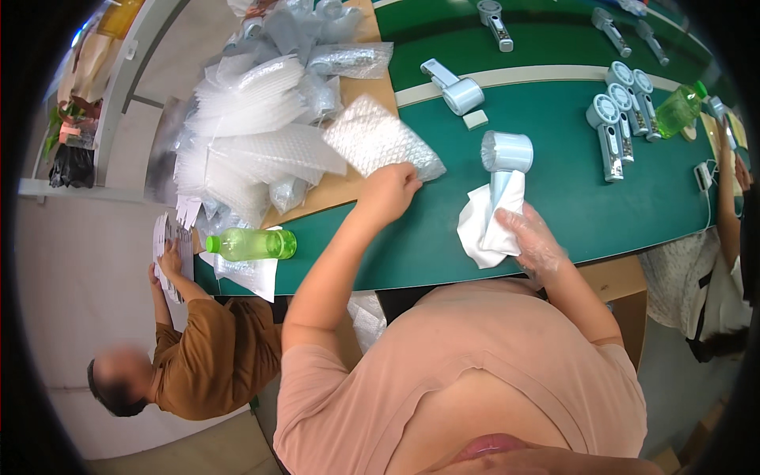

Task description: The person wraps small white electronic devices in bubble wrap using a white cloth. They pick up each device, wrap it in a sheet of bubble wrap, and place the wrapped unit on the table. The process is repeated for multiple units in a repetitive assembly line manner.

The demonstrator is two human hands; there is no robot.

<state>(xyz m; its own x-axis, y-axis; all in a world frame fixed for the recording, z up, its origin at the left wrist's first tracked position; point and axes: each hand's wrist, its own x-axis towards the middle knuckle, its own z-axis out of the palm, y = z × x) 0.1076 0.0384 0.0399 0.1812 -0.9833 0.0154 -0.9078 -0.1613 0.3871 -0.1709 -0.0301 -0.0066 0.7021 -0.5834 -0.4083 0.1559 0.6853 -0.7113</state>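
My left hand (388,192) is closed on the near corner of a bubble-wrap bag (378,136), which lies flat and looks unfilled. My right hand (532,240), in a thin clear glove, grips a pale blue handheld fan (513,150) by its handle through a white cloth (481,229). The fan's round head points away from me, and the cloth hides most of the handle. Just beyond it on the green table (419,245), another pale blue fan (463,95) lies beside a small whitish block (475,119).
Many bubble-wrap bags (245,127) pile up at left on a cardboard sheet (372,87). A green bottle (252,244) lies near the left edge; another bottle (679,111) is at right beside several fans (613,134). One person (214,348) works at left, another (728,206) at far right.
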